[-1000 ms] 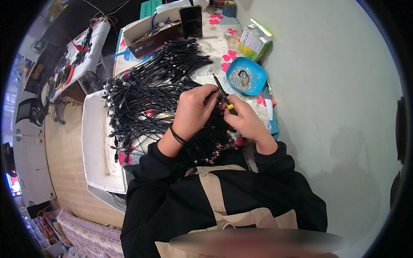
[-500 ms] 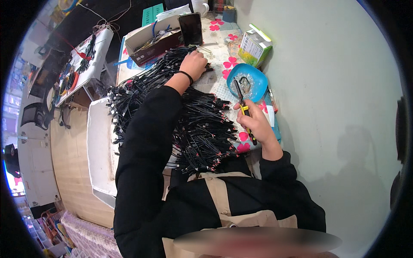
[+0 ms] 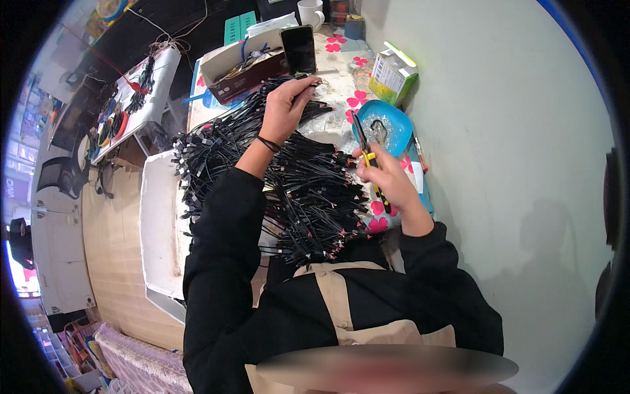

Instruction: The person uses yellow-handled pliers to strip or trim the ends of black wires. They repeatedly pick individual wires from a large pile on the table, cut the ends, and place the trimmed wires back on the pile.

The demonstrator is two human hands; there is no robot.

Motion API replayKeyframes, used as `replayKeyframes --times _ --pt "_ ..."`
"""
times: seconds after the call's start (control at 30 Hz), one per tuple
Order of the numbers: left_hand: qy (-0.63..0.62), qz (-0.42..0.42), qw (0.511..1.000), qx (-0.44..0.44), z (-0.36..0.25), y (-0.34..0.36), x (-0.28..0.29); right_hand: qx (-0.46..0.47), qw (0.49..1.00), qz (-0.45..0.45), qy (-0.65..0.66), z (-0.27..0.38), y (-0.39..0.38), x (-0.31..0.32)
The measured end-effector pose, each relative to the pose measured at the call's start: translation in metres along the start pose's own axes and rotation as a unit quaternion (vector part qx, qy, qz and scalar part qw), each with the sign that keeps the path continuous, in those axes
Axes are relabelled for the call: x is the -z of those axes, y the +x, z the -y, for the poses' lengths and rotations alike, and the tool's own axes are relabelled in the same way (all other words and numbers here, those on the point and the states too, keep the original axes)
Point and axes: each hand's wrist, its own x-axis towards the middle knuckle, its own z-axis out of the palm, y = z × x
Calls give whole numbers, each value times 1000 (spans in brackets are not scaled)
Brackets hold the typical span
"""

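A large heap of black cables (image 3: 315, 177) covers the table, many of their stripped ends showing reddish tips toward the right. Over the far end of the heap, my left hand (image 3: 287, 108) pinches the end of a cable (image 3: 316, 83) between thumb and fingers. My right hand (image 3: 388, 178) grips pliers (image 3: 365, 141) with yellow and black handles, their dark jaws pointing away from me. Just beyond my right hand stands a blue bowl (image 3: 401, 118) with small clear bits and a dark looped piece inside.
An open cardboard box (image 3: 252, 79) and a phone (image 3: 298, 49) leaning against it stand at the back, near a white mug (image 3: 311, 13). A green-and-white carton (image 3: 392, 75) is beside the wall (image 3: 499, 131) on the right. A white foam tub (image 3: 157, 223) borders the heap's left side.
My left hand has lifted a little from the heap, its fingertips now extended rightward around a cable end. The pliers stay in my right hand, and the whole view has shifted slightly.
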Motion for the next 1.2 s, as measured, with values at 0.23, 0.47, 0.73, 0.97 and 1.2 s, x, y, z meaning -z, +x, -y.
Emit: replayKeyframes --times 0.23,0.47,0.73,0.97,1.2 --pt "40 -30 997 53 16 18 -8 -12 1000 -4 -26 3 9 -3" --pt "-83 -98 992 10 1 24 0 -24 999 -17 27 -2 11 2" --pt "15 3 999 -31 -72 -39 17 25 999 40 -4 20 16 -15" --pt "56 0 995 -87 -86 -57 15 1 998 51 -24 24 19 -32" --pt "-14 42 999 8 -89 -56 19 23 994 49 -99 22 19 -28"
